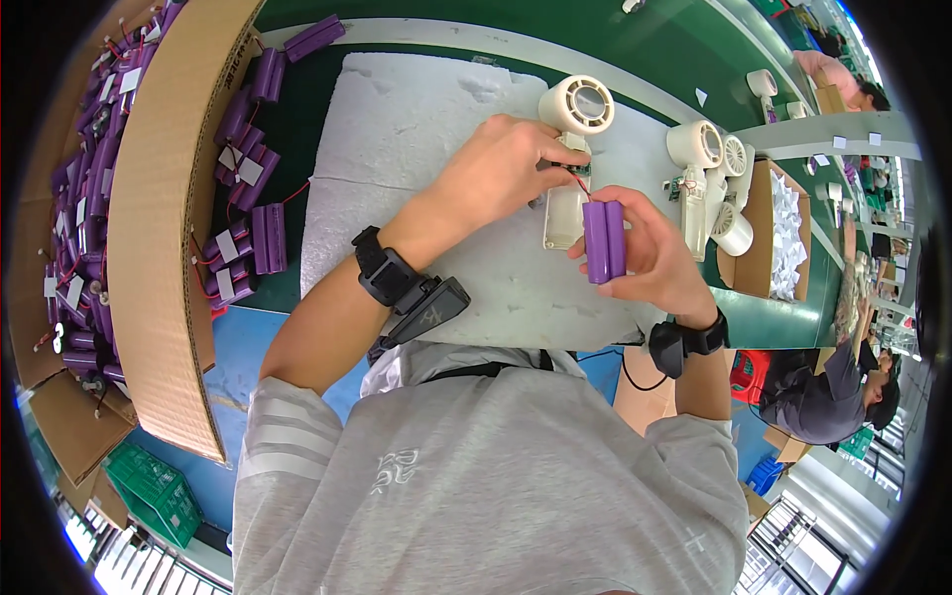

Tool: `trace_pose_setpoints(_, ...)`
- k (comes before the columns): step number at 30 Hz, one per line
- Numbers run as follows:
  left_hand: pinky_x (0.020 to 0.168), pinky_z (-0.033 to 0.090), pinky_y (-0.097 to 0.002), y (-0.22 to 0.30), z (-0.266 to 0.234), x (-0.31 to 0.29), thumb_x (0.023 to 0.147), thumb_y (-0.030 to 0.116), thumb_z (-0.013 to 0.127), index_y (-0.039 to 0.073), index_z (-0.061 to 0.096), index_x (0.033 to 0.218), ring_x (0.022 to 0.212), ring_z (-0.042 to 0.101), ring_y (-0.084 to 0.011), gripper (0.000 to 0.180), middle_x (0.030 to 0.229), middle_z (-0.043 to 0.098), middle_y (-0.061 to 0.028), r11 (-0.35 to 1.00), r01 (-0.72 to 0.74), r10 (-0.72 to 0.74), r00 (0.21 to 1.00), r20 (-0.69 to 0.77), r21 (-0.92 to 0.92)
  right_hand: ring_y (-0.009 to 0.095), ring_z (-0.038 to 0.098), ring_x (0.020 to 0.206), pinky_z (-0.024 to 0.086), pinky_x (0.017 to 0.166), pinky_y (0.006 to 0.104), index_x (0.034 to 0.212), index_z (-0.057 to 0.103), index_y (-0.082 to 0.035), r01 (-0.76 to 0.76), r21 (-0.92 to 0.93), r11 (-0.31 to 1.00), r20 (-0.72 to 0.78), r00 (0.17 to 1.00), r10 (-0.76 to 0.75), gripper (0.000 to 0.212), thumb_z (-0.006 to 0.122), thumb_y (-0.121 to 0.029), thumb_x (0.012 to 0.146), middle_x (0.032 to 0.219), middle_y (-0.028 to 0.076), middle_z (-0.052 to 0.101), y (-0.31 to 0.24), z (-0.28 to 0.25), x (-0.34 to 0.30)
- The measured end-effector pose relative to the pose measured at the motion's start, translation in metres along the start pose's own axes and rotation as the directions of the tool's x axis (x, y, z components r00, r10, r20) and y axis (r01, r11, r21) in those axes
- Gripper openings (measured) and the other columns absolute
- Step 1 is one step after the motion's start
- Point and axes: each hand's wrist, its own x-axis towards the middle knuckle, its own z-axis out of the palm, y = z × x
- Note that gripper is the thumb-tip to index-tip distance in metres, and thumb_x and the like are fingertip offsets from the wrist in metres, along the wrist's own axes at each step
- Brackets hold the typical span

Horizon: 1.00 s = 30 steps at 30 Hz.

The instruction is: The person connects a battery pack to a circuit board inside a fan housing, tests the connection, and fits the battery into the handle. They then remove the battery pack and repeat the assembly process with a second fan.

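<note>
A white handheld fan (pixel 577 105) lies on the foam sheet with its round head away from me. Its handle shell is open, showing a small circuit board (pixel 578 171) inside. My left hand (pixel 511 164) is closed over the board, thumb and fingertips pinching the end of thin red wires (pixel 582 184); the tip in the pinch is hidden. Those wires run up from a purple two-cell battery pack (pixel 605 241). Around that pack, beside the handle, my right hand (pixel 654 256) is closed, fingers behind it and thumb at its lower end.
White foam sheet (pixel 397 129) covers the green bench. Cardboard walls (pixel 164 228) rise at left, with several purple packs (pixel 238 164) beside them and more in the box. At right lie several fans (pixel 694 147) and a box (pixel 759 233) of white papers. People sit farther right.
</note>
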Motion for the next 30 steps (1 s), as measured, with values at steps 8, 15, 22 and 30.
trace_pose_setpoints(8, 0.069, 0.052, -0.0416, -0.003, 0.0, -0.001, 0.081, 0.011, 0.07, 0.01, 0.073, 0.102, 0.076, 0.064, -0.0337, 0.021, 0.092, 0.068, -0.0126, 0.996, -0.082, 0.083, 0.996, -0.017, 0.027, 0.022, 0.055, 0.11, 0.045, 0.092, 0.0336, 0.126, 0.052, -0.005, 0.196, -0.662, 0.724, -0.049, 0.952, -0.303, 0.075, 0.082, -0.007, 0.058, 0.118, 0.009, 0.055, 0.002, 0.004, 0.007)
trace_pose_setpoints(15, 0.069, 0.051, -0.0434, -0.002, -0.002, -0.001, 0.084, 0.01, 0.066, 0.01, 0.072, 0.104, 0.076, 0.064, -0.0358, 0.021, 0.092, 0.067, -0.0141, 0.996, -0.089, 0.089, 0.996, 0.005, 0.016, 0.023, 0.055, 0.108, 0.046, 0.091, 0.033, 0.126, 0.053, -0.007, 0.129, -0.739, 0.661, -0.13, 0.936, -0.328, 0.076, 0.084, -0.008, 0.056, 0.12, 0.009, 0.056, 0.015, 0.006, 0.016)
trace_pose_setpoints(22, 0.066, 0.051, -0.0453, -0.007, -0.003, -0.003, 0.088, 0.009, 0.059, 0.009, 0.071, 0.106, 0.072, 0.063, -0.0385, 0.021, 0.089, 0.065, -0.0181, 0.979, -0.163, 0.161, 0.987, 0.021, 0.122, 0.027, 0.058, 0.111, 0.049, 0.094, 0.0367, 0.117, 0.062, -0.004, 0.205, -0.8, 0.563, -0.1, 0.88, -0.464, 0.065, 0.086, -0.005, 0.057, 0.125, 0.011, 0.057, 0.017, 0.013, 0.018)
trace_pose_setpoints(30, 0.065, 0.05, -0.0457, 0.002, -0.011, 0.0, 0.09, 0.009, 0.057, 0.009, 0.071, 0.107, 0.07, 0.062, -0.0394, 0.022, 0.086, 0.065, -0.02, 0.992, -0.117, 0.114, 0.991, 0.066, 0.051, 0.032, 0.061, 0.11, 0.052, 0.091, 0.0377, 0.105, 0.068, -0.002, 0.165, -0.904, 0.395, -0.083, 0.839, -0.539, 0.051, 0.087, -0.009, 0.058, 0.129, 0.015, 0.06, 0.022, 0.018, 0.013)
